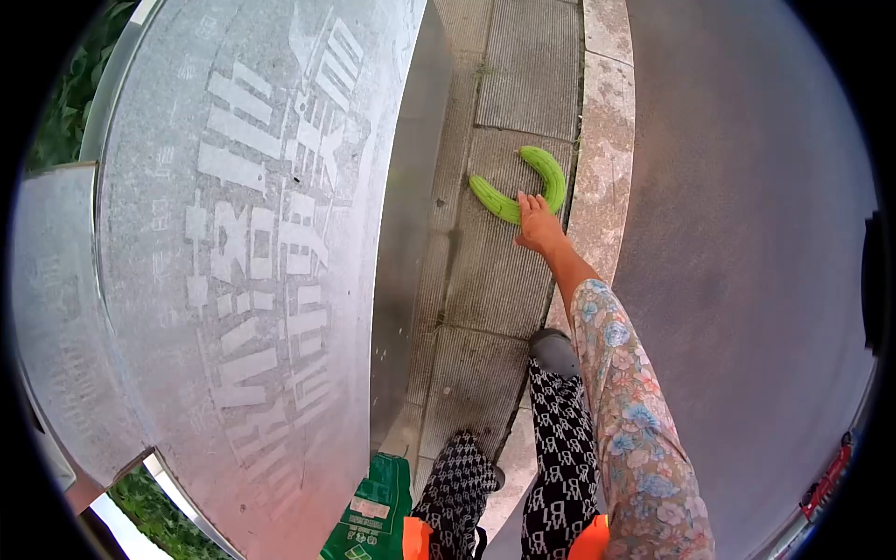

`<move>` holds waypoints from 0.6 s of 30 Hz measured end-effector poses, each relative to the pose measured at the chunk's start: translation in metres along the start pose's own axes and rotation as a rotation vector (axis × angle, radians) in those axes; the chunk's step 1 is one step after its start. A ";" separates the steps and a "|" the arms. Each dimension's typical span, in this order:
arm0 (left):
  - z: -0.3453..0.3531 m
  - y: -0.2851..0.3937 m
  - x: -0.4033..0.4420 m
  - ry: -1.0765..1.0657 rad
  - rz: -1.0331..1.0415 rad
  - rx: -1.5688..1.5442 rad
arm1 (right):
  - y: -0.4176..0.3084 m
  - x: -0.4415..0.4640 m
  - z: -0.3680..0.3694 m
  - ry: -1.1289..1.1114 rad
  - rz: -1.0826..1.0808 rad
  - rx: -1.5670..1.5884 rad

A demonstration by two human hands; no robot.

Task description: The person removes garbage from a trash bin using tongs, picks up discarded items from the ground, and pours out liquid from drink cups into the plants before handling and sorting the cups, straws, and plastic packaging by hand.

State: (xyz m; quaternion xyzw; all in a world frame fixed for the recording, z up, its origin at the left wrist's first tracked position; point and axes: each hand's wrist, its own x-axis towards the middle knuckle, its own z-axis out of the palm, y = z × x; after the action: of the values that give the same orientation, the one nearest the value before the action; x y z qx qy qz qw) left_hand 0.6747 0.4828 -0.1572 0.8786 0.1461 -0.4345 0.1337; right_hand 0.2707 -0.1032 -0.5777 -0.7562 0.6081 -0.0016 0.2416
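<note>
A bright green, strongly curved bitter melon [553, 179] with a ridged skin appears over the paving in the upper middle. My right hand [539, 227] reaches up from below, its fingers laid across the middle bend of the melon. The thumb side is partly hidden, and I cannot tell if the melon rests on the ground or is slightly raised. A flowered sleeve [635, 411] covers the outstretched right arm. Nowhere in the picture does my left hand show.
To the left stands a large grey metal box [280, 233] with big pale characters. Grooved paving slabs [495, 289] run beside a stone kerb [607, 159], with grey road [747, 233] beyond. Near my feet is a green bag [381, 504]. Leafy plants [79, 93] grow behind the box.
</note>
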 end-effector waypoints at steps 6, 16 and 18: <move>-0.007 -0.001 -0.001 -0.002 -0.026 -0.022 | -0.025 -0.053 0.048 -0.115 0.080 -0.451; -0.091 -0.053 -0.029 -0.070 0.066 -0.101 | -0.061 -0.209 -0.045 -0.246 0.272 0.439; -0.116 -0.073 -0.012 -0.077 0.135 -0.066 | -0.085 -0.248 -0.107 -0.455 0.425 0.540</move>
State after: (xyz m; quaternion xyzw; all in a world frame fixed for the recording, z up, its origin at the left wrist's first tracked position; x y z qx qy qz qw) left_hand 0.7247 0.5903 -0.0869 0.8643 0.0956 -0.4527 0.1971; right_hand 0.2525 0.0985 -0.3793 -0.5043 0.6597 0.0561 0.5544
